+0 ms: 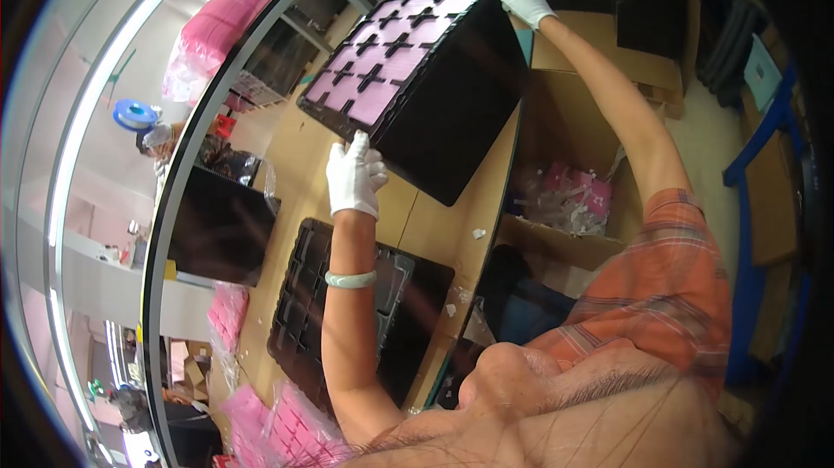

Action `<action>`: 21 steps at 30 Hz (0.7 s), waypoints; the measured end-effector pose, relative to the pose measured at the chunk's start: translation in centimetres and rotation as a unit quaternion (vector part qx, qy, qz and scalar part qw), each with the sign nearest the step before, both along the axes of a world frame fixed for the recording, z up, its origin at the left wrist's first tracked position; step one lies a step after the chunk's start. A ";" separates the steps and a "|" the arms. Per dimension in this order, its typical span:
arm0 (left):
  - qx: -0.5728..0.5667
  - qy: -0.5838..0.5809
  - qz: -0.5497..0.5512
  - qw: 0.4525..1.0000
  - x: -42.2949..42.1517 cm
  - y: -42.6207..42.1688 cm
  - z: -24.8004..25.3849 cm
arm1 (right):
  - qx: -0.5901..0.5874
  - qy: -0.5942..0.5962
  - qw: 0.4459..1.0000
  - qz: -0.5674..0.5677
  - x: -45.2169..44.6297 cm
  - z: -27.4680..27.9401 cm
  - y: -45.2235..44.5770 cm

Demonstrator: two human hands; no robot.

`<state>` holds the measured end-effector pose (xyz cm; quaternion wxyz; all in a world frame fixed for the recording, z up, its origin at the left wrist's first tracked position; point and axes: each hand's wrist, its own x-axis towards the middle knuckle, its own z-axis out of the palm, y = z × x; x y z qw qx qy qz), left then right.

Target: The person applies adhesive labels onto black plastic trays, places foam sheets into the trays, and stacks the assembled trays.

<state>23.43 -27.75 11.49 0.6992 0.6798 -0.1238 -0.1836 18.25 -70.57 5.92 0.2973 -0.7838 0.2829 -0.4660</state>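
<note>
A tall stack of black plastic trays (460,95) stands on the table, with pink sheets (382,60) showing between the cross-shaped ribs on its top. My left hand (354,177), in a white glove, is at the stack's near corner, fingers bent against the top tray's rim. At the far corner, my right hand (523,3), also gloved in white, grips the rim; part of its fingers is hidden behind the edge. Below my left forearm lies another black tray (417,286) with moulded recesses.
A cardboard box (556,95) with pink pieces and clear plastic stands at the right. Pink packs in plastic (287,425) lie at the table's lower left. A metal frame (165,234) runs along the left, with a person (161,142) beyond it.
</note>
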 end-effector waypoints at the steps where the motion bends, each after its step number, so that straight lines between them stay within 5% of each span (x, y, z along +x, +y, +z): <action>1: 0.002 0.000 0.006 1.000 -0.5 0.5 -0.3 | -0.005 -0.008 1.000 -0.003 0.0 -0.3 0.3; 3: 0.070 -0.011 -0.018 0.997 -3.8 2.0 -0.4 | -0.079 -0.112 0.990 -0.021 -1.4 -1.3 1.8; 4: 0.117 -0.047 -0.081 0.989 -5.5 3.5 -0.9 | 0.081 -0.082 0.991 0.069 -5.0 -0.1 5.7; 5: 0.157 -0.292 -0.156 0.930 -7.3 5.8 -2.0 | 0.027 -0.171 0.964 0.202 -8.0 0.1 10.6; 6: 0.165 -0.528 -0.158 0.818 -9.3 8.1 -3.1 | 0.090 -0.133 0.947 0.277 -9.3 -0.7 13.8; 7: 0.240 -0.299 -0.264 0.885 -13.6 10.7 0.4 | 0.168 -0.067 0.929 0.324 -10.4 -2.4 16.5; 9: 0.259 -0.360 -0.314 0.840 -17.7 15.4 -0.4 | 0.314 0.048 0.860 0.400 -12.5 -7.1 20.2; 11: 0.216 -0.251 -0.327 0.885 -21.0 20.3 -0.1 | 0.445 0.080 0.742 0.495 -11.8 -13.0 23.6; 15: 0.200 -0.157 -0.161 0.954 -26.5 29.2 -2.2 | 0.279 0.092 0.746 0.597 -10.5 -10.7 33.8; 18: 0.146 0.018 0.034 0.989 -32.1 37.5 -5.5 | 0.316 0.148 0.632 0.692 -10.4 -4.2 37.5; 21: 0.178 0.201 0.269 0.925 -38.1 46.9 -12.3 | 0.350 0.069 0.548 0.756 -8.7 -5.7 39.6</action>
